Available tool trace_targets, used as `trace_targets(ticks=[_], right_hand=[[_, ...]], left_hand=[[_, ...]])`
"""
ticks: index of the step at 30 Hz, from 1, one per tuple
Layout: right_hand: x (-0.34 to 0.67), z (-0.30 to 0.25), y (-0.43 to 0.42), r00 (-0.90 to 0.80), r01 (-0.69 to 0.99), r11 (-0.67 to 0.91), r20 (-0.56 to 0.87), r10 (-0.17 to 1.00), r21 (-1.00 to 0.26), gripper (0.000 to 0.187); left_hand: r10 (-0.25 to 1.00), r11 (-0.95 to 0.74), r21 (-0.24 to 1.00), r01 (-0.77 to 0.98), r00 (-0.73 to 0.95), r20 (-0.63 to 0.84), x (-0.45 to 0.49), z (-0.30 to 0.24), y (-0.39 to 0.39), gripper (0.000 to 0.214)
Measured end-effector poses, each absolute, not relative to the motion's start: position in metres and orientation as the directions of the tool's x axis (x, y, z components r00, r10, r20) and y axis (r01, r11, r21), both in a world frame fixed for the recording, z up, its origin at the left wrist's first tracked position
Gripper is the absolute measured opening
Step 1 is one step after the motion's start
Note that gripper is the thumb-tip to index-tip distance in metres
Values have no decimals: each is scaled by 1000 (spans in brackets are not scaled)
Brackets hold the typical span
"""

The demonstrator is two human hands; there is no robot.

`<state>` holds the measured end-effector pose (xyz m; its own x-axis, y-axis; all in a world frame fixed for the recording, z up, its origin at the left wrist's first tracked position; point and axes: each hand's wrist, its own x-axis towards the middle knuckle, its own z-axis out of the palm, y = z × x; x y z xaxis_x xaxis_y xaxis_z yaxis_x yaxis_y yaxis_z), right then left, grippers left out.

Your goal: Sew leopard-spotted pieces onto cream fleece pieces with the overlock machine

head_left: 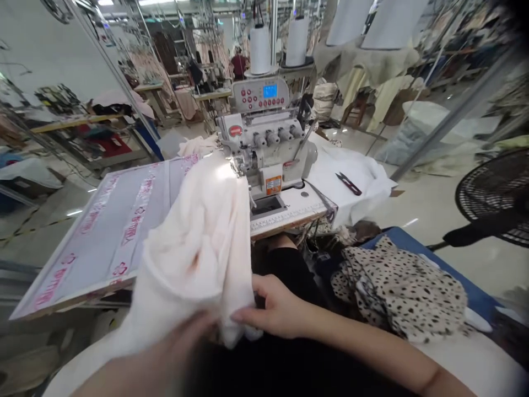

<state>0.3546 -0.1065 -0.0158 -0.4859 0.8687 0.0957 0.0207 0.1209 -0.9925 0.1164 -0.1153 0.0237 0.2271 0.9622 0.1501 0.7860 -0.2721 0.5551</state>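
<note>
My hands hold a bunched cream knit fabric up in front of me. My right hand grips its lower right edge, fingers around the folds. My left hand is blurred at the bottom and presses into the cloth from below. The fabric's far end runs towards the needle area of a white overlock sewing machine, and the presser foot is hidden by the cloth. On white fabric right of the machine lie dark red thread snips.
A spotted cream-and-black fabric lies on a blue surface at my right. A large board with pink printing tilts at the left. Thread cones stand behind the machine. A fan stands at the right. A person stands far back.
</note>
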Motion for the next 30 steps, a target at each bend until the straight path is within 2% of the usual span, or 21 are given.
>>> trace_targets(ticks=[2, 4, 6, 8, 13, 15, 20, 27, 30], right_hand=[[355, -12, -114, -501, -32, 118, 118, 857, -993, 22], [359, -12, -121, -518, -67, 152, 165, 840, -986, 14], [364, -15, -126, -509, -67, 213, 217, 833, -975, 9], [367, -20, -130, -492, -36, 219, 208, 845, -975, 10], [365, -33, -140, -540, -47, -87, -48, 840, -995, 16], [364, -34, -143, -549, -87, -103, -38, 835, -991, 20], [363, -22, -151, -468, -65, 87, 108, 877, -994, 21], [353, -1, -144, -256, -76, 69, 86, 963, -995, 18], [348, 3, -139, -241, 10, 149, 142, 960, -989, 14]], left_hand=[[946, -320, 535, 782, 298, 129, 140, 14, -129, 32], [934, -351, 509, 786, 331, 133, 158, 7, -129, 34], [919, -394, 476, 786, 343, 195, 166, 1, -124, 33], [892, -450, 439, 778, 362, 271, 167, -4, -122, 32], [880, -452, 399, 798, 325, 346, 159, -13, -129, 27], [896, -401, 400, 824, 262, 358, 160, -15, -133, 25], [923, -326, 494, 806, 157, 352, 167, -15, -138, 24], [917, -388, 630, 673, 209, 340, 175, 8, -136, 17], [910, -409, 677, 612, 224, 348, 176, 16, -135, 12]])
